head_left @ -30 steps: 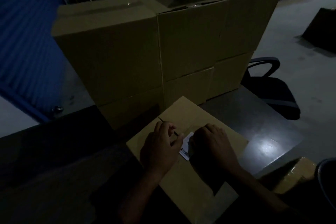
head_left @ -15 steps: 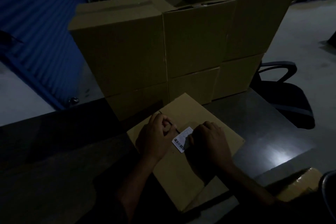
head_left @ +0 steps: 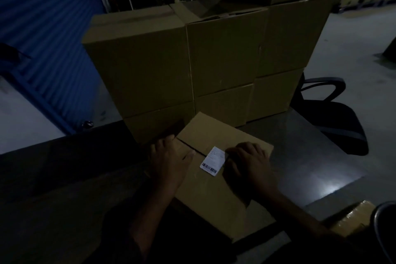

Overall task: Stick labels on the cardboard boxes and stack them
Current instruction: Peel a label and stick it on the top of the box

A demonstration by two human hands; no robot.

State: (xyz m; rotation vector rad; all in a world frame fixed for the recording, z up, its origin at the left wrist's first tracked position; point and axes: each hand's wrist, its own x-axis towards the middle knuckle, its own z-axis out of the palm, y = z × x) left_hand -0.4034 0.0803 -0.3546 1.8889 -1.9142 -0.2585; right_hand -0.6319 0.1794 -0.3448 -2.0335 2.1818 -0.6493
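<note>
Dark table (head_left: 300, 156) carries cardboard box (head_left: 214, 195), stacked boxes (head_left: 192, 66)

The stack (head_left: 192, 62) of cardboard boxes walls off the far side of the bench (head_left: 300, 156), two tiers high, its lower boxes touching or just beside the far corner of the box (head_left: 214, 195) lying flat in front. No hand could pass between them there. To the right of the box the benchtop lies bare up to its edge, with a chair (head_left: 334, 118) beyond it. To the left the bench is dark, and what lies there cannot be told. Both hands rest on the box's top.
</note>
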